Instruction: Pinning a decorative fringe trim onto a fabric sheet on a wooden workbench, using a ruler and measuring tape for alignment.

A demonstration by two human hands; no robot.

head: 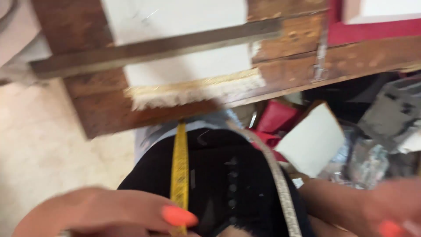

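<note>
My left hand lay low at the bottom edge, fingers curled together, one orange-nailed fingertip resting against the yellow measuring tape. The tape hung straight down my front, over the black garment, its upper end running up toward the edge of the worn wooden table. A second, grey-white strand curved down beside it, probably the tape's other side, though the blur kept me from being sure. My right hand sat at the lower right corner, smeared by motion; I could not tell whether its fingers were closed on anything. A white fabric piece with a frayed edge lay on the table under a long metal ruler. Red and white scraps were piled below the table.
</note>
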